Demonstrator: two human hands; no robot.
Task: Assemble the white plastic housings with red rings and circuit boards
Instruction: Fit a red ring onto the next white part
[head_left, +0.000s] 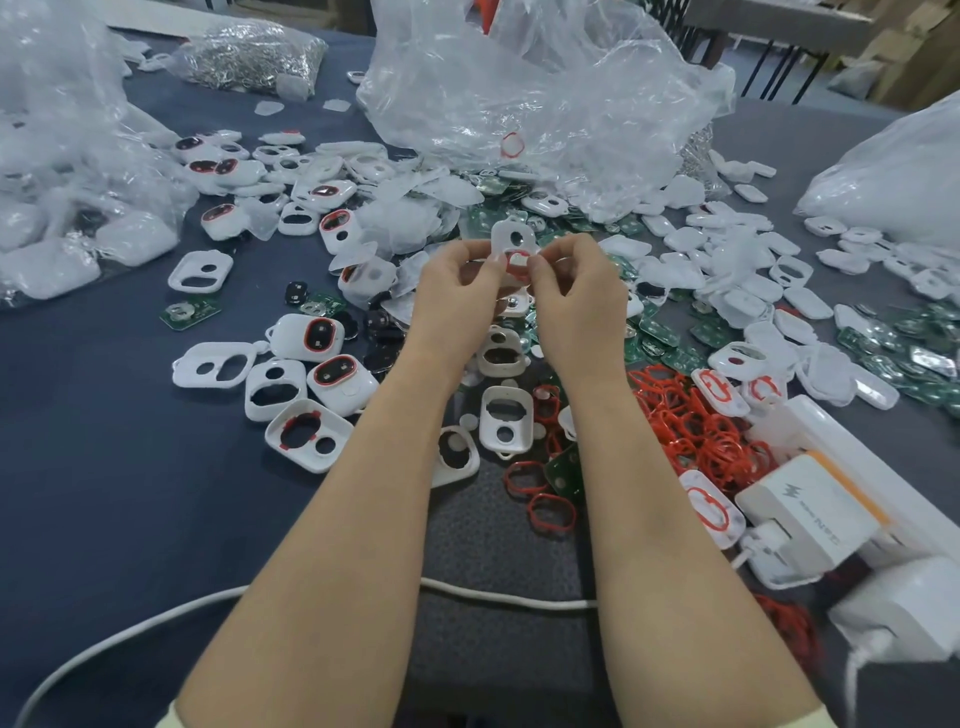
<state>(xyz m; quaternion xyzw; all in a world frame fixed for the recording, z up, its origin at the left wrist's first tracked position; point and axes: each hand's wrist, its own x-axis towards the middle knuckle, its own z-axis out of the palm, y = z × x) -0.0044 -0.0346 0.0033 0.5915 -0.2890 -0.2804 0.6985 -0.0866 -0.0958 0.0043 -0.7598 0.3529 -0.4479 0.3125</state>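
White housing held up over table centre, head view. Left hand and right hand both pinch its lower half, fingertips curled onto red ring in larger opening. Ring probably part-seated; fingers hide edges. Risks: uneven pressure pops ring out; thin ring twists; housing slips into circuit boards below.

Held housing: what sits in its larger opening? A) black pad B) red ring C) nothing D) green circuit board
B: the white housing, pinched between the left hand and right hand, shows a red ring lining its larger, lower opening.
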